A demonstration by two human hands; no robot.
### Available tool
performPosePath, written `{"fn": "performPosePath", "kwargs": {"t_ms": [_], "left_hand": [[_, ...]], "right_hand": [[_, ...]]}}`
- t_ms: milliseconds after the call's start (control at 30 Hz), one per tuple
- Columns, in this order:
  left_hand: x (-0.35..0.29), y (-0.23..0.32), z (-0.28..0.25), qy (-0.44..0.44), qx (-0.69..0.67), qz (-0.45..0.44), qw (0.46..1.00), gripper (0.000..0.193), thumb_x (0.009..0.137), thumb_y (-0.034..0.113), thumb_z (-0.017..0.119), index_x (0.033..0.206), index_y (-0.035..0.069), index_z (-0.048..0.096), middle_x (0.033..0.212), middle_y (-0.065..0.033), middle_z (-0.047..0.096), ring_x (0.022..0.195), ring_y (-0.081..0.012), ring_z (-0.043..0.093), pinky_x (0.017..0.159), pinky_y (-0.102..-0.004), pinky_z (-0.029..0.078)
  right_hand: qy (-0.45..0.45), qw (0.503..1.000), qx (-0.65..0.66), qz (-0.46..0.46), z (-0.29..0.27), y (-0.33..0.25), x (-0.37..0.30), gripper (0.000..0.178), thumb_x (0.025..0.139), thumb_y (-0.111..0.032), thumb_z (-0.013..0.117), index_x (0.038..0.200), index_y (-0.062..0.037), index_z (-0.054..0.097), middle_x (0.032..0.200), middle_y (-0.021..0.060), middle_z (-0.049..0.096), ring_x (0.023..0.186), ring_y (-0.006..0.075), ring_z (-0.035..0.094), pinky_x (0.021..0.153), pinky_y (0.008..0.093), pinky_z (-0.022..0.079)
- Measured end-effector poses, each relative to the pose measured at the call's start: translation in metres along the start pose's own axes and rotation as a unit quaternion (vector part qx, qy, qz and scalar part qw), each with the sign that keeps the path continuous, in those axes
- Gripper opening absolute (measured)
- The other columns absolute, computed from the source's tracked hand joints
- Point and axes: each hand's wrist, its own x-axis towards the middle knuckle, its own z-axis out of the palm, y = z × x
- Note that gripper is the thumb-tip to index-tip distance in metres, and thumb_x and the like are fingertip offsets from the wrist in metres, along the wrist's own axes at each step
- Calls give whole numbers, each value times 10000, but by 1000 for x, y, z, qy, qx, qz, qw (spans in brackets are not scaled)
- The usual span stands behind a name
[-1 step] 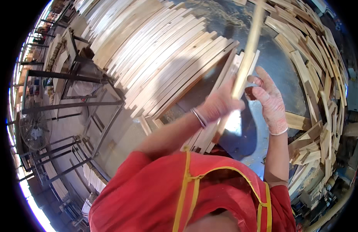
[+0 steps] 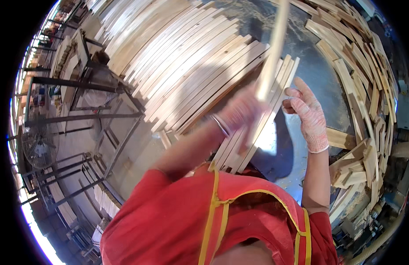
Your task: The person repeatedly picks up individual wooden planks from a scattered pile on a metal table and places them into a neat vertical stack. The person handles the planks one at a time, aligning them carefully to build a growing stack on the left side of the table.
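My left hand (image 2: 244, 112), in a pale glove and blurred by motion, is closed around the near end of a long, pale wood strip (image 2: 275, 48). That strip reaches up past the top edge of the view. Beneath it lie several loose wood strips (image 2: 284, 81), side by side and slanting toward me. To their right, my gloved right hand (image 2: 309, 117) hovers above the dark metal tabletop (image 2: 321, 75). Its fingers are partly bent and apart, with nothing visible in them.
A wide row of wood strips (image 2: 182, 75) covers the left side of the table. Wood offcuts (image 2: 359, 79) are heaped along the right. Dark metal frames (image 2: 80, 115) and a fan (image 2: 40, 150) stand at the left. Sawdust lies at the far end.
My left hand has shifted left and slightly toward me, carrying the wood strip. More of the loose strips beneath shows. My right hand has barely moved.
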Motion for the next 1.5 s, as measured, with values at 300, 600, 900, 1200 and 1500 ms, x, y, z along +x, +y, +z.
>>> {"fn": "performPosePath", "kwargs": {"t_ms": [300, 600, 900, 1200, 1500], "left_hand": [[-8, 18, -277, 208, 523, -82, 823, 494, 874, 236, 814, 1311, 75, 650, 1071, -100, 726, 930, -188, 714, 738, -295, 630], [-89, -83, -126, -36, 797, 220, 562, 530, 990, 310, 620, 1428, 10, 620, 1503, -176, 549, 1469, -375, 432, 1245, -551, 299], [-69, -74, -101, -110, 746, 250, 607, 615, 1008, 280, 642, 1573, 82, 500, 1564, -190, 530, 1479, -397, 495, 1250, -540, 362], [11, -91, -41, -58, 279, -77, 955, 987, 919, 629, 709, 1626, 6, 416, 1550, -341, 523, 1399, -441, 586, 1175, -465, 477], [27, -12, 24, 18, 327, 15, 945, 1044, 843, 537, 806, 1585, -53, 370, 1532, -322, 488, 1383, -465, 567, 1170, -479, 483]], "right_hand": [[-76, 945, 253, 193, 113, 90, 2, 690, 988, -128, 797, 1576, 53, 483, 1353, 155, 693, 1131, 221, 710, 988, 349, 603], [235, 971, 26, -29, 97, 97, -16, 753, 1008, -119, 734, 1648, 55, 378, 1641, 251, 488, 1533, 347, 470, 1289, 430, 368], [268, 953, 57, 131, 47, 173, -44, 866, 1009, -234, 722, 1670, 106, 276, 1696, 272, 408, 1565, 356, 418, 1287, 400, 321], [39, 976, -110, 183, 35, 111, -7, 950, 1012, -585, 670, 1632, 78, 390, 1587, 266, 554, 1488, 357, 517, 1240, 382, 369], [52, 987, 18, 152, 0, 93, 5, 772, 963, -375, 809, 1545, 37, 515, 1319, 123, 692, 1157, 214, 631, 1041, 354, 510]]}}
